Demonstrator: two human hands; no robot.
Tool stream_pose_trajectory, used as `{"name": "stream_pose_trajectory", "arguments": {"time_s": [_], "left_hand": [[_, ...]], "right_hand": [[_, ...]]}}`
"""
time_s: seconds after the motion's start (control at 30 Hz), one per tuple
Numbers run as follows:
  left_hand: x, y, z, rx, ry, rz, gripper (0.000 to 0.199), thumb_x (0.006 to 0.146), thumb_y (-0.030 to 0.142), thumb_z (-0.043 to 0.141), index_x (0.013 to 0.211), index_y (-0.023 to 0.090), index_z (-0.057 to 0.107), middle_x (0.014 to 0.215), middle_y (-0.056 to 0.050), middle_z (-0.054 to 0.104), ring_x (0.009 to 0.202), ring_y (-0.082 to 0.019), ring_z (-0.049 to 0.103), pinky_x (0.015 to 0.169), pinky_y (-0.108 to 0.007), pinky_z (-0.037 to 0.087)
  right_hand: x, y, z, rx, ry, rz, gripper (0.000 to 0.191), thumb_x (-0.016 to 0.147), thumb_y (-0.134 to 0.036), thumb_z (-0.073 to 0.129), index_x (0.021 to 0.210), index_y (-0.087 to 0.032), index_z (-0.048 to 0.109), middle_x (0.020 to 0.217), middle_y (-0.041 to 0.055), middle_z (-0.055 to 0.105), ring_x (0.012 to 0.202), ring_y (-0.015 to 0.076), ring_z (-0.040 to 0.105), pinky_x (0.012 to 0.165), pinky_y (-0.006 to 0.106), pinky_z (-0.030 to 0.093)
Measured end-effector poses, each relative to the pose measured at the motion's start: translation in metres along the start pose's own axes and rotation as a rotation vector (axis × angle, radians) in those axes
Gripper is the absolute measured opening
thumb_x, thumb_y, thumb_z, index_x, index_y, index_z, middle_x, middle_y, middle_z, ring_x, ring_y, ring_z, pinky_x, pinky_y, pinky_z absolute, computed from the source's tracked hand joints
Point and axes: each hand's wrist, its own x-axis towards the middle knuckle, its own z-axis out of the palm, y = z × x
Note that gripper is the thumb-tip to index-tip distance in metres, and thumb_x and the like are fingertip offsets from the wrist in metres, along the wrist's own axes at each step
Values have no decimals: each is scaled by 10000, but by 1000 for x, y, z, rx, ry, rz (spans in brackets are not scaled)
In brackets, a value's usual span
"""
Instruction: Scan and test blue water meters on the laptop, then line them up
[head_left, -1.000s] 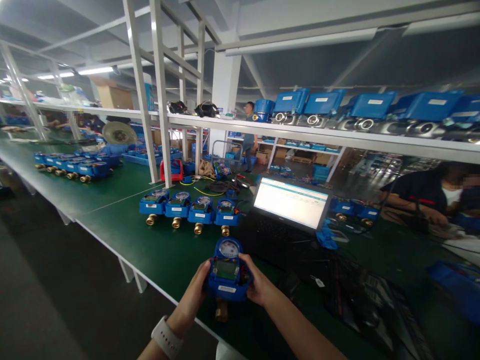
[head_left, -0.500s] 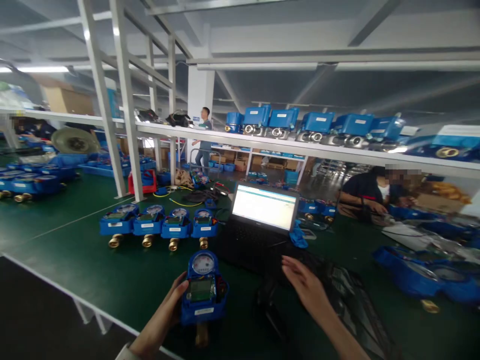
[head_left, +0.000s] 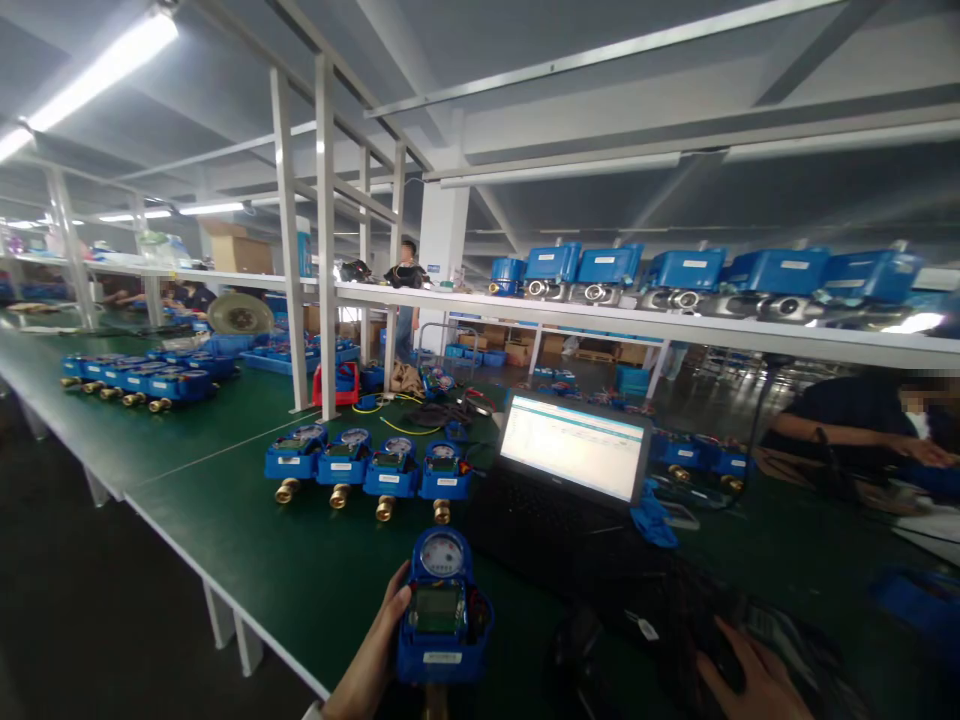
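In my left hand (head_left: 381,640) is a blue water meter (head_left: 442,610), gripped by its left side at the table's front edge. Its round dial, small grey display and white label face up, and a brass fitting points toward me. My right hand (head_left: 757,675) is closed over a dark computer mouse (head_left: 724,645) at the lower right, its fingers on either side. Between the hands lies a black handheld device (head_left: 577,640), dim and hard to make out. Behind it stands an open laptop (head_left: 574,445) with a lit screen.
Several blue meters (head_left: 394,470) stand in a row left of the laptop; more meters (head_left: 142,380) sit farther left. A shelf (head_left: 600,315) carrying blue units crosses above the table. A blue cloth (head_left: 654,515) lies beside the laptop. A co-worker's arm (head_left: 847,435) shows at right.
My right hand has gone from raised and open near the laptop to the mouse at lower right. My left hand still holds the water meter. The view has turned left and up.
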Motion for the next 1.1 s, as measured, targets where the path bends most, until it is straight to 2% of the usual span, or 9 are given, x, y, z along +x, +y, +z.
{"name": "stream_pose_trajectory", "arguments": {"time_s": [0.1,0.2,0.27,0.33,0.43,0.57,0.8,1.0,1.1], "left_hand": [[-6,3,6,116,47,19,928,798,651,646,1530,251,238,1345,-182,611,682,-216,709,439,-267,504],[-11,5,13,160,91,51,889,785,644,662,1496,237,317,1211,-160,684,535,-168,653,351,-231,450],[-13,6,16,150,115,54,875,790,637,660,1487,219,337,1158,-153,699,530,-164,646,354,-228,463],[-12,6,16,151,128,52,853,808,615,652,1493,227,326,1135,-142,703,512,-150,628,353,-225,467],[-10,5,14,172,135,40,814,845,584,620,1506,240,293,1127,-134,702,491,-136,610,343,-220,459],[-6,4,10,179,129,26,801,862,571,603,1512,239,274,1123,-138,700,469,-128,593,334,-224,459],[-8,6,12,174,125,19,843,854,576,609,1526,214,250,1135,-168,691,499,-155,616,348,-239,462],[-11,14,10,214,73,-23,939,817,658,612,1551,242,200,1364,-204,586,621,-215,679,419,-292,495],[-11,15,10,195,62,-48,962,792,690,619,1552,258,218,1443,-178,542,723,-249,703,465,-309,511]], "right_hand": [[3,-18,-12,1,-13,29,351,720,-293,445,876,-281,759,1285,96,650,1266,419,519,1009,597,457],[5,-35,-18,85,7,213,432,797,-410,437,1088,-250,712,1305,117,625,1230,369,561,1022,545,471],[6,-42,-19,130,23,315,552,822,-488,423,1249,-214,639,1337,135,594,1197,340,589,1024,513,480],[6,-46,-20,160,-1,350,624,830,-528,398,1321,-195,592,1382,147,555,1192,332,594,1026,507,479],[7,-50,-26,205,-52,373,662,828,-553,379,1340,-187,584,1419,157,521,1217,342,579,1039,515,467],[8,-53,-32,243,-58,374,670,824,-559,379,1335,-180,589,1423,165,514,1240,350,563,1052,522,455],[7,-48,-25,265,-46,344,668,825,-548,389,1323,-153,596,1415,180,504,1248,360,547,1064,520,442],[7,-47,-24,244,-35,317,593,836,-527,423,1322,-230,587,1398,128,530,1225,330,562,1052,503,456],[7,-48,-26,229,-42,301,604,848,-528,410,1326,-205,588,1405,150,522,1220,336,567,1059,505,451]]}}
